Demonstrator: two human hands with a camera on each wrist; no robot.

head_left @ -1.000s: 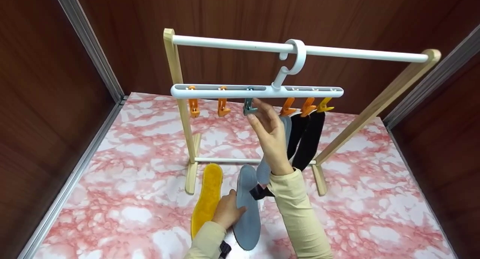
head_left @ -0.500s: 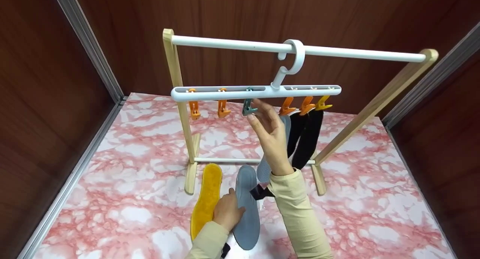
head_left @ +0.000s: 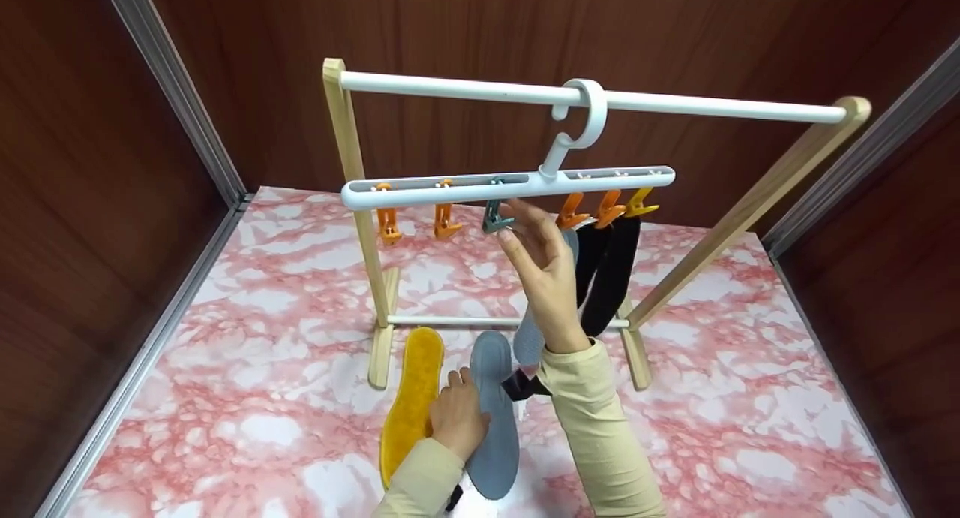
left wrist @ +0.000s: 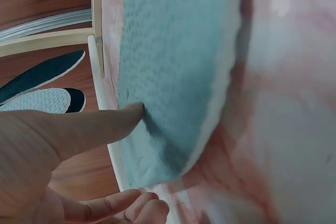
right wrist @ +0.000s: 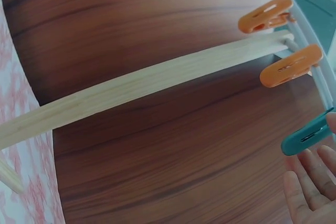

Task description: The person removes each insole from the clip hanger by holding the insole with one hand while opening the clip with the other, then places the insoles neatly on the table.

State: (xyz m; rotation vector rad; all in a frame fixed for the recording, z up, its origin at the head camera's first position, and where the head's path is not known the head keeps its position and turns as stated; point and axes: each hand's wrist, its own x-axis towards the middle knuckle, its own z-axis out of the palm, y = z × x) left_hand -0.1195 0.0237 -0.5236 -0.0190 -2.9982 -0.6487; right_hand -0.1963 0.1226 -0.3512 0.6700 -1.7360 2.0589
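In the head view my right hand (head_left: 546,270) is raised under the white clip hanger (head_left: 450,193). Its thumb and forefinger pinch a teal clothes peg (head_left: 495,216); the right wrist view also shows this teal peg (right wrist: 307,134) with my fingers around its lower end. Down on the marbled surface, my left hand (head_left: 457,420) lies at the left edge of a grey insole (head_left: 495,428). Its straight thumb touches the top of the insole (left wrist: 178,40) in the left wrist view, and the other fingers are by its end. A yellow insole (head_left: 418,383) lies left of that hand.
A wooden rack with a white rail (head_left: 465,88) bears the hanger. Two orange pegs (head_left: 445,219) hang at its left. On the right, two orange pegs and a yellow peg (head_left: 640,203) hold black insoles (head_left: 611,278) and a grey one (head_left: 529,341), partly behind my right arm.
The hanger has swung slightly, its left end coming lower. My left hand has shifted a little, its fingers now showing more above the knuckles. My right hand stays at the teal clothes peg.
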